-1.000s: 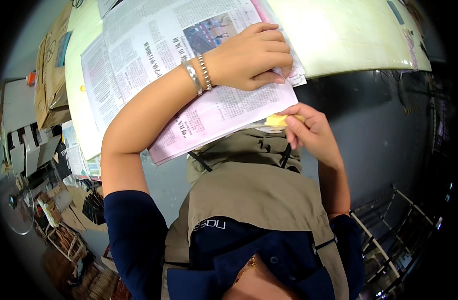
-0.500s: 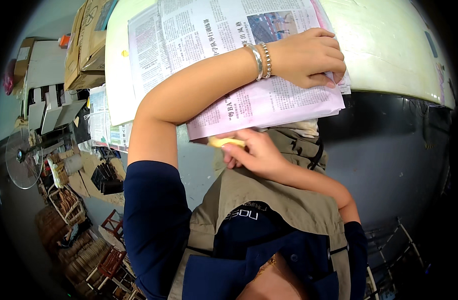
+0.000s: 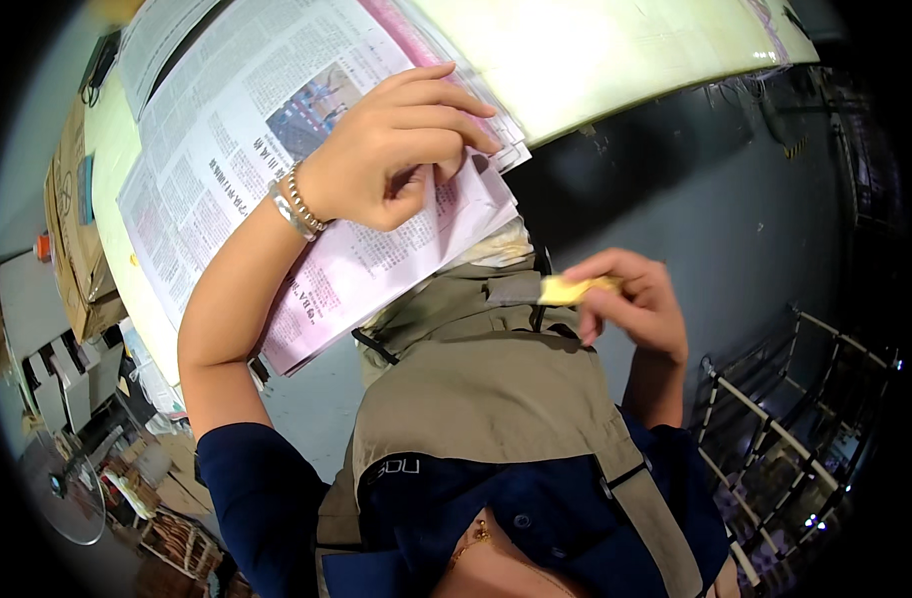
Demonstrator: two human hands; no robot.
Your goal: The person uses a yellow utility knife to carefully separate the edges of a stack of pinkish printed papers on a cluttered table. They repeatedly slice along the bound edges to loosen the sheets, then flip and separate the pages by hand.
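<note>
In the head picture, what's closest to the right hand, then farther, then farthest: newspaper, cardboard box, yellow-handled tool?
1. Yellow-handled tool: held in the right hand.
2. Newspaper: leftward, under the left hand.
3. Cardboard box: far left, past the newspaper.

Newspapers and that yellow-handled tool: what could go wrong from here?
The yellow-handled tool in the right hand has its grey end over the tan clothing in this view, so it might snag there. The newspapers overhang the table, so they could slip if the left hand moves away.
</note>
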